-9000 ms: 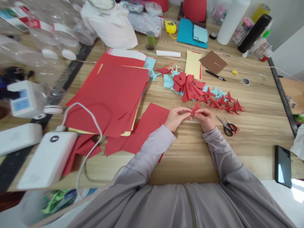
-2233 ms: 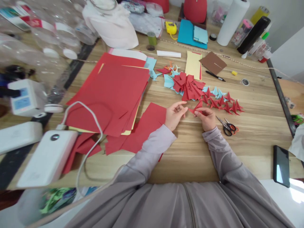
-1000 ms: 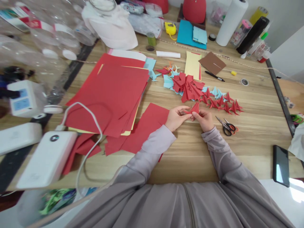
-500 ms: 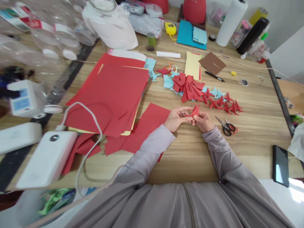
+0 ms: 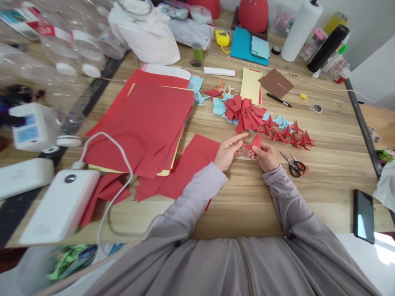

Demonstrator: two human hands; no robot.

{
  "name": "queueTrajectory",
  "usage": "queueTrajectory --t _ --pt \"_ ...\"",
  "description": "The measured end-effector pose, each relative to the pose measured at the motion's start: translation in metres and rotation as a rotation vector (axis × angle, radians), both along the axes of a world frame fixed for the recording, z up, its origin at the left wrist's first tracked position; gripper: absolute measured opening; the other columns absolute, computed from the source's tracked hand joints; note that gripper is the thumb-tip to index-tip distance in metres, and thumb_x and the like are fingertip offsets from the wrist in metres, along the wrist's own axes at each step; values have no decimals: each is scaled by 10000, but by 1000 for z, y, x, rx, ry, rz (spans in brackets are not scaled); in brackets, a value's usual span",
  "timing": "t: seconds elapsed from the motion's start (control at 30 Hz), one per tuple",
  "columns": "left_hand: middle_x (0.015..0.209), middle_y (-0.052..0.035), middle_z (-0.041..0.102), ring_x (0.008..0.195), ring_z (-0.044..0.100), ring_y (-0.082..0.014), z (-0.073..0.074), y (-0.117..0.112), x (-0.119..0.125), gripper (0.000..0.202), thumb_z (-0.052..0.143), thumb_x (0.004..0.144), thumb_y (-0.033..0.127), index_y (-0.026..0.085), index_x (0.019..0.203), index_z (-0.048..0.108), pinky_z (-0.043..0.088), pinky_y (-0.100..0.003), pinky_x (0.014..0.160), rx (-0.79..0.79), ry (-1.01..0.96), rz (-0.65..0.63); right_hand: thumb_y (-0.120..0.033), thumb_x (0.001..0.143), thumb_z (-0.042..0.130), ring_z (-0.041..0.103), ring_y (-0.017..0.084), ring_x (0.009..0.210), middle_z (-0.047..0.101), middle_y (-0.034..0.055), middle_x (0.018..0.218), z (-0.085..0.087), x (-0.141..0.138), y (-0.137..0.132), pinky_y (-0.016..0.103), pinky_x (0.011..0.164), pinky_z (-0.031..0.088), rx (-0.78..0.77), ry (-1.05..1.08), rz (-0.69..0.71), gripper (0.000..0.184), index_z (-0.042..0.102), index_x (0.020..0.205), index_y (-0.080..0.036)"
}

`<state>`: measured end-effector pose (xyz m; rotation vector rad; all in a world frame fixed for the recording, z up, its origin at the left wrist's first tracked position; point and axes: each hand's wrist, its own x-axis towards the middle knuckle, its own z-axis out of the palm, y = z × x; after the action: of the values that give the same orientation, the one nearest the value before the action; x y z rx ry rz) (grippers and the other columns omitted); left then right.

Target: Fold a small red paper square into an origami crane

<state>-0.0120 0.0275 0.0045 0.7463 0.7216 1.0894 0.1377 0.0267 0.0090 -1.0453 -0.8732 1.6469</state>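
one red folded paper [image 5: 257,140], pinched in the right hand [image 5: 268,157]; left hand [image 5: 225,153], fingers loosely extended at left, grip unclear. best pressed lightly, points kept sharp.

The right hand [image 5: 266,158] partly hides the red folded paper [image 5: 257,140] mid-frame; plastic bottles [image 5: 83,46] at upper left are blurred, some cut off.
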Motion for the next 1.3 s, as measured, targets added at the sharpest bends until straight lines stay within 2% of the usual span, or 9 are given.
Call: queueTrajectory --t 0.1,0.27,0.47,0.6,0.7,0.8,0.9,1.1,1.3 --pt "627 -23 691 574 669 -165 1 0 1 577 675 734 468 139 1199 583 541 -313 635 19 48 32 -423 528 848 543 89 451 637 -16 542 -2 0 -1 240 457 462 24 -37 -2 327 663 622 -170" --pt "613 28 662 532 619 -108 4 0 1 531 791 619 309 135 1092 623 506 -252 609 102 210 94 -425 603 806 571 102 488 665 1 578 -7 1 -2 248 491 479 61 -72 44 290 680 645 -167" --pt "574 46 638 522 614 -105 1 2 1 422 774 633 299 147 1008 654 486 -247 603 101 202 224 -524 572 792 602 129 492 678 17 571 -7 -1 0 265 479 493 4 13 -67 382 668 629 -168" --pt "641 19 675 560 643 -129 1 2 1 512 798 592 329 145 1044 642 503 -272 625 57 230 183 -452 579 810 576 104 453 666 -5 544 -10 -1 -1 244 472 484 53 -61 -95 325 645 616 -174" --pt "657 6 685 571 649 -138 1 1 1 544 811 565 330 135 1043 638 506 -284 633 51 277 168 -448 610 794 606 116 466 688 -3 571 -11 0 -2 257 488 518 90 -129 -81 313 661 687 -176" --pt "613 9 675 550 637 -137 -1 1 1 490 809 562 305 126 989 647 500 -282 622 56 291 150 -437 608 801 633 133 484 700 2 583 -8 0 -3 281 514 556 130 -205 -79 320 674 742 -176" --pt "595 11 667 538 621 -123 -2 1 1 435 800 568 276 124 947 651 485 -267 607 67 300 144 -446 600 803 622 127 459 684 -4 548 -5 0 -3 273 491 555 146 -242 -76 326 662 707 -172" --pt "733 -20 707 611 633 -124 -3 1 3 400 786 557 238 137 923 659 494 -278 653 71 317 159 -449 593 806 595 111 405 669 -9 511 -2 1 -3 248 443 530 144 -272 -66 334 635 643 -167" --pt "603 11 644 567 608 -131 -5 1 2 390 777 570 270 125 912 656 478 -285 621 121 383 155 -449 584 811 605 126 402 678 11 515 -4 0 -5 254 428 532 123 -258 -50 342 634 632 -161"
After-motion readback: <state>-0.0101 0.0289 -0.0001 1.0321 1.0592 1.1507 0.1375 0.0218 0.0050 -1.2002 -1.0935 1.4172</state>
